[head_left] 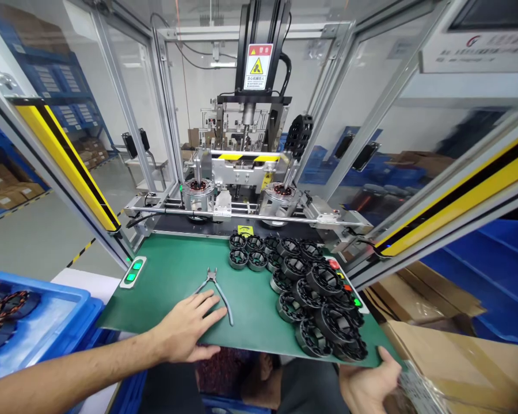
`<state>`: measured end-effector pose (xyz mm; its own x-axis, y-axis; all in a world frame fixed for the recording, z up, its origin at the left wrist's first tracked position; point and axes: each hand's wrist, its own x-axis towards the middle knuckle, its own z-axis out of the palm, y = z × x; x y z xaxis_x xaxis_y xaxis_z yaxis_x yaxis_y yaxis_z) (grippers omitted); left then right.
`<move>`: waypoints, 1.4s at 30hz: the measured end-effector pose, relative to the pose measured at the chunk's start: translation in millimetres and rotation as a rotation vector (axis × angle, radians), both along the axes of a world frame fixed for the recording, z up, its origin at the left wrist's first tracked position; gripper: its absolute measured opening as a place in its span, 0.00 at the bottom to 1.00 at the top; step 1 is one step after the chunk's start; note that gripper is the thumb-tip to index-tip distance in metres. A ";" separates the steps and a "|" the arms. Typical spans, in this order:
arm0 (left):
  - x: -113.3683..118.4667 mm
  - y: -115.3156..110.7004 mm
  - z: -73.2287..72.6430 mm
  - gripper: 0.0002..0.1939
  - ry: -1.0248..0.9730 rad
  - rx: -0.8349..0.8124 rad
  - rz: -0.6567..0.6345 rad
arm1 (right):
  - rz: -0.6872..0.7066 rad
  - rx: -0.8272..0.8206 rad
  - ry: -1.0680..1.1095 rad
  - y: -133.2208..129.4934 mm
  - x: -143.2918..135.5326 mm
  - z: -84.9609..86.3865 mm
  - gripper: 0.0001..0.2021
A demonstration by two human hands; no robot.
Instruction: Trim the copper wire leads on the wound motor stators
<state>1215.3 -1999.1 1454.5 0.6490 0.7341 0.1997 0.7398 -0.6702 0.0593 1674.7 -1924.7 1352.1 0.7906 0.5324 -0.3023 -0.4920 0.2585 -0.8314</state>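
Note:
My left hand (pixel 192 325) lies palm down with fingers spread at the front edge of the green work surface (pixel 164 259), its fingertips over one handle of the cutting pliers (pixel 211 277). The pliers lie with their handles apart. My right hand (pixel 373 376) is at the front right corner of the surface, thumb on top and fingers hidden beneath. Close to it, several black ring-shaped parts (pixel 313 338) stand in stacks and rows on the right half of the surface.
Behind the surface, a machine holds two metal fixtures (pixel 200 198) with copper windings. A green-lit button panel (pixel 133 272) sits at left. Blue trays (pixel 64 305) with wound rings stand far left. Cardboard boxes (pixel 470 356) are at right. Yellow-black posts flank both sides.

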 end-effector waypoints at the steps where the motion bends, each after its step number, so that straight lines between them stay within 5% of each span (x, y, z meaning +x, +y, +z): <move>1: 0.0 -0.1 -0.1 0.43 -0.002 0.004 -0.002 | -0.011 -0.003 0.007 0.2 -0.7 0.1 0.14; 17: 0.5 0.0 -0.2 0.43 0.006 0.003 -0.002 | -0.029 -0.055 0.080 -0.6 -0.5 7.6 0.06; 42: 0.7 -0.1 1.5 0.42 0.012 -0.010 0.004 | -0.033 -0.051 0.020 -2.2 -9.7 14.6 0.12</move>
<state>1216.0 -1999.2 1456.0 0.6480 0.7388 0.1850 0.7434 -0.6664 0.0571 1665.0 -1927.0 1366.7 0.8010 0.4897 -0.3444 -0.5008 0.2328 -0.8337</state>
